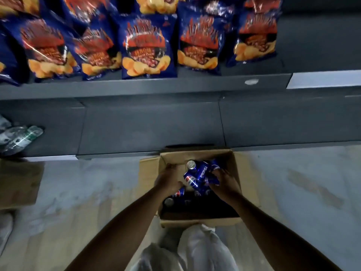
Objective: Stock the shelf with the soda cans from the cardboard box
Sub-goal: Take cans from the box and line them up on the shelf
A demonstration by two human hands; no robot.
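Note:
An open cardboard box (247, 184) sits on the floor in front of the dark shelf unit (148, 124). Several blue Pepsi cans lie inside it. My left hand (170, 179) reaches into the box's left side, fingers curled against a blue can (195, 177) lifted above the pile. My right hand (224, 180) grips blue cans (214, 168) at the right of that can. More cans (176, 194) lie lower in the box, partly in shadow.
Blue chip bags (145, 45) fill the shelf above. The lower shelf holds plastic bottles (17, 136) at far left. A flattened cardboard piece (17, 182) lies on the floor at left. My light-trousered leg (195, 249) is just behind the box.

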